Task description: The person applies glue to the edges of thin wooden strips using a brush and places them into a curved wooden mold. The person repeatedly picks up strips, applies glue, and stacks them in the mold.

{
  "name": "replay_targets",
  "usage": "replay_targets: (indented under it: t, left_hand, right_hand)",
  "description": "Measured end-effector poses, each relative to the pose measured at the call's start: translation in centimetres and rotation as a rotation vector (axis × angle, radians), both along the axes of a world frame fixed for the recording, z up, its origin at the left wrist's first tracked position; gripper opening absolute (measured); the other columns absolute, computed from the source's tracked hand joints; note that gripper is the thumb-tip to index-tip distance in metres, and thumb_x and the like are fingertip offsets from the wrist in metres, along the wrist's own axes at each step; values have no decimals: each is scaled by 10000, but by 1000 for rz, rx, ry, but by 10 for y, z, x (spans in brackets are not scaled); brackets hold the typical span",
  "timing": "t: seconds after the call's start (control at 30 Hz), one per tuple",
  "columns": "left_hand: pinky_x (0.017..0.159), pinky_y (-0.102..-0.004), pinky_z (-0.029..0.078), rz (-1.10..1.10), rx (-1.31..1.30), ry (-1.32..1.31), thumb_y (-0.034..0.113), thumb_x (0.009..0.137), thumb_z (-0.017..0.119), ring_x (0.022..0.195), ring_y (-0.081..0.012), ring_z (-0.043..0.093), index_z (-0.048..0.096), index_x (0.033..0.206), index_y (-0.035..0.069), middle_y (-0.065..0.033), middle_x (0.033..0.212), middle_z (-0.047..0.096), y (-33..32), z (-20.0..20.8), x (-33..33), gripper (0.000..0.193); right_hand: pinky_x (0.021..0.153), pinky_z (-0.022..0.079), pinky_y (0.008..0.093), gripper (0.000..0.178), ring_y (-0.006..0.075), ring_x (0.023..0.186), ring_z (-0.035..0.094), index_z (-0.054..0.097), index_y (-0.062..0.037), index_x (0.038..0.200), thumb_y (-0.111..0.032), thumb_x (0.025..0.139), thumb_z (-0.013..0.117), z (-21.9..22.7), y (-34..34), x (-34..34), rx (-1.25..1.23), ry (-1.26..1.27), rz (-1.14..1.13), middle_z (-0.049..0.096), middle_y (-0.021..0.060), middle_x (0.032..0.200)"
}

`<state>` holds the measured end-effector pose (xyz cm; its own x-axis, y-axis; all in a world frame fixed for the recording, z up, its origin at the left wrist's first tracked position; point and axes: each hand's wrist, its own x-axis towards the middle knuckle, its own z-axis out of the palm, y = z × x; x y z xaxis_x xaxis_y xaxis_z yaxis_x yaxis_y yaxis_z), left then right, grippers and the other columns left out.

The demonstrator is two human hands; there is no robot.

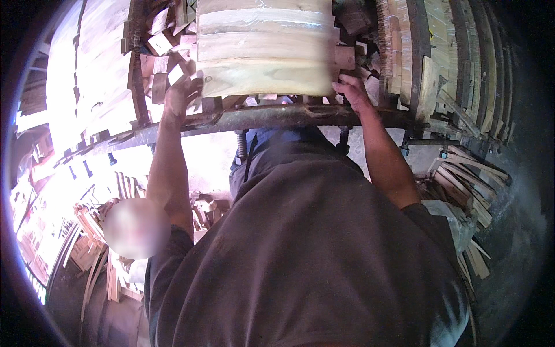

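Observation:
A pale wooden board (266, 78) lies crosswise in front of me, the nearest of several boards set edge to edge. My left hand (184, 95) is at its left end, fingers curled against the end. At the opposite end, my right hand (352, 92) has its thumb and fingers closed on the corner. The undersides of the boards and some of my fingertips are hidden. Just on my side of the board runs a dark metal bar (260, 117), below both hands' fingertips.
Small wood offcuts (162, 43) are heaped left of the boards, with more on the right. Large pale panels (104, 81) stand at the left, stacked slats (396, 52) at the right. Threaded bolts (241, 144) hang under the bar. Thin wood strips (468, 185) lie on the floor.

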<state>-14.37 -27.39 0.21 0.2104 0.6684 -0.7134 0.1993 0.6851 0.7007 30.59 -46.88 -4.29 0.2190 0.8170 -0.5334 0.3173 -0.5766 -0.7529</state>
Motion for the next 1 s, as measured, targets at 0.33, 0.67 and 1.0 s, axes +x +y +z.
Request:
replay_targets:
  t: [0.33, 0.67, 1.0]
  left_hand:
    - [975, -399, 427, 9, 24, 32, 226, 969, 468, 1080, -252, 593, 410, 1397, -26, -159, 1154, 637, 1, -18, -12, 501]
    - [770, -351, 498, 199, 87, 134, 251, 913, 562, 870, -212, 652, 623, 1172, 28, -90, 1016, 671, -2, 13, -3, 347]
    - [849, -369, 505, 580, 116, -453, 109, 894, 578, 984, -247, 619, 436, 1341, -71, -173, 1127, 620, -13, 26, -34, 503]
  right_hand:
    - [806, 445, 262, 420, 130, 876, 591, 652, 10, 1122, -271, 811, 669, -60, -24, 19, 28, -55, -189, 667, 44, 936]
    - [777, 462, 282, 343, 142, 851, 604, 675, 6, 1057, -160, 759, 711, 50, -1, -20, 165, 235, -590, 668, 39, 944]
    - [906, 464, 364, 337, 208, 1018, 593, 625, -27, 1129, -87, 801, 674, 88, 55, -28, 297, 612, -637, 644, 61, 1058]
